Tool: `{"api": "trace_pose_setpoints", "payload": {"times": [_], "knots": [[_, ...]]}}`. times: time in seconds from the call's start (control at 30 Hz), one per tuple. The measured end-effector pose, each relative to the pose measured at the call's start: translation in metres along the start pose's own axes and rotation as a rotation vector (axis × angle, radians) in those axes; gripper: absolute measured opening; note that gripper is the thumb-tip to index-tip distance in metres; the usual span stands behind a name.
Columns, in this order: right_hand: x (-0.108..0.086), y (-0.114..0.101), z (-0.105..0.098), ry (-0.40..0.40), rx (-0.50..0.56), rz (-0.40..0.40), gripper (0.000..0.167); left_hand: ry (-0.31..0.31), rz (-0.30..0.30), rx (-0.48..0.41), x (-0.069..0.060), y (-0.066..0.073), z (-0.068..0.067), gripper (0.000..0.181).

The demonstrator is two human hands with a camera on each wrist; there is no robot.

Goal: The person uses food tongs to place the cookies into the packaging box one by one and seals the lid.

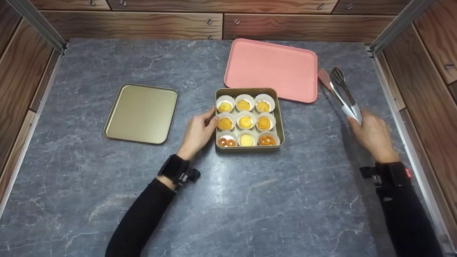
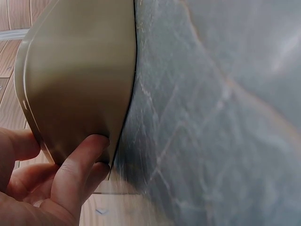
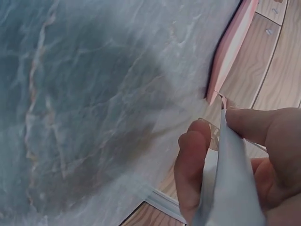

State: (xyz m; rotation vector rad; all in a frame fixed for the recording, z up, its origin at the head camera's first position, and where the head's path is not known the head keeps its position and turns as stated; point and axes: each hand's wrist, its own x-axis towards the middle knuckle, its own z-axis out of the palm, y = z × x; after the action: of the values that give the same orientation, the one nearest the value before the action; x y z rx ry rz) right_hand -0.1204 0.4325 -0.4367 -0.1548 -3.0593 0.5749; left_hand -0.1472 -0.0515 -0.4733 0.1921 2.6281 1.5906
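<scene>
A gold square tin holds several small yellow and brown baked treats in white paper cups, set in rows. At its left side, my left hand grips the tin, thumb at the rim and fingers against the outer wall. To the right, my right hand holds a pair of tongs by the pale handle end. Their arms stand apart, one tip pinkish and the other slotted and dark, pointing away from me. In the right wrist view, thumb and fingers pinch the tongs from both sides.
Behind the tin lies a pink tray, its near edge close to the tin's back right corner. A gold lid lies flat to the left. Wood-patterned panels and metal rails border the grey marbled table.
</scene>
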Motion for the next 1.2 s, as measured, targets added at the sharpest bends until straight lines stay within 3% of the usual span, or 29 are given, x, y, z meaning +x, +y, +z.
{"api": "trace_pose_setpoints", "payload": {"times": [0.5, 0.87, 1.07, 1.2], "knots": [[0.004, 0.007, -0.001, -0.134, -0.054, 0.064, 0.048, 0.003, -0.02, 0.02, -0.003, 0.002, 0.001, 0.048], [0.007, 0.012, 0.003, -0.145, -0.073, 0.054, 0.047, 0.014, -0.002, 0.011, -0.003, 0.001, 0.002, 0.047], [0.003, 0.006, 0.001, -0.052, -0.086, 0.075, 0.067, 0.023, 0.021, 0.021, -0.002, 0.001, 0.002, 0.046], [0.0, -0.005, 0.003, 0.077, -0.059, 0.051, 0.064, 0.009, 0.018, 0.029, 0.0, 0.002, 0.0, 0.047]]}}
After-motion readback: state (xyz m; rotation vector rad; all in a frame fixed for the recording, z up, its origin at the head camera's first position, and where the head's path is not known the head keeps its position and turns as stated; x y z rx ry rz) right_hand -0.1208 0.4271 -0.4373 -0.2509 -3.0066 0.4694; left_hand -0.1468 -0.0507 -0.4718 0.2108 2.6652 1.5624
